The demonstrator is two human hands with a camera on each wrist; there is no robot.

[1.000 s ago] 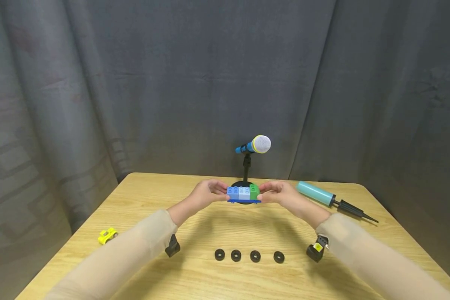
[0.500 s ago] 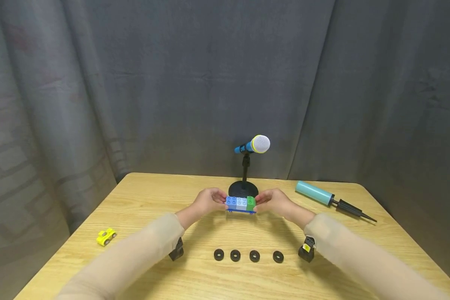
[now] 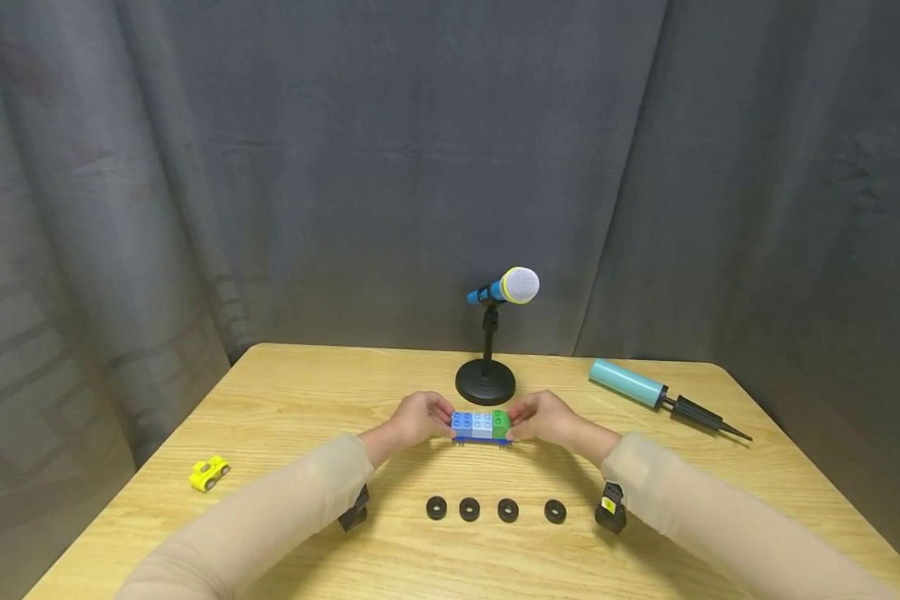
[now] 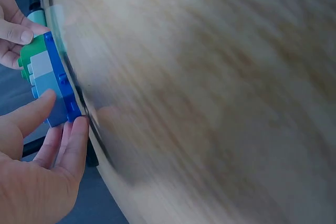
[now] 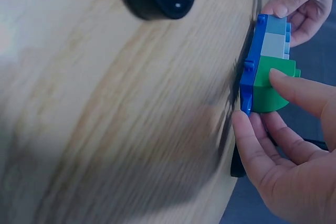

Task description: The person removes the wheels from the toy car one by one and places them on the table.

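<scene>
A toy car body made of building blocks (image 3: 483,424) is between my hands, in front of the microphone stand. It has a dark blue base with small pegs underneath, topped by blue, pale blue and green blocks. My left hand (image 3: 418,419) pinches the blue end, thumb on the block (image 4: 47,90) and fingers at the base. At the other end, my right hand (image 3: 549,419) grips the rounded green block (image 5: 274,80) with its thumb and fingers. The base is upright and low over the table; I cannot tell whether it touches. Several black toy tires (image 3: 507,510) lie in a row nearer me.
Behind the hands stands a blue microphone (image 3: 504,288) on a round black base (image 3: 485,383). A teal and black hand pump (image 3: 648,392) lies at the back right. A yellow toy car (image 3: 209,473) sits at the left of the wooden table (image 3: 330,379). Grey curtains hang behind.
Both hands have brought the block car body down and nearer me, from in front of the microphone base to low over the table. Their grip stays the same.
</scene>
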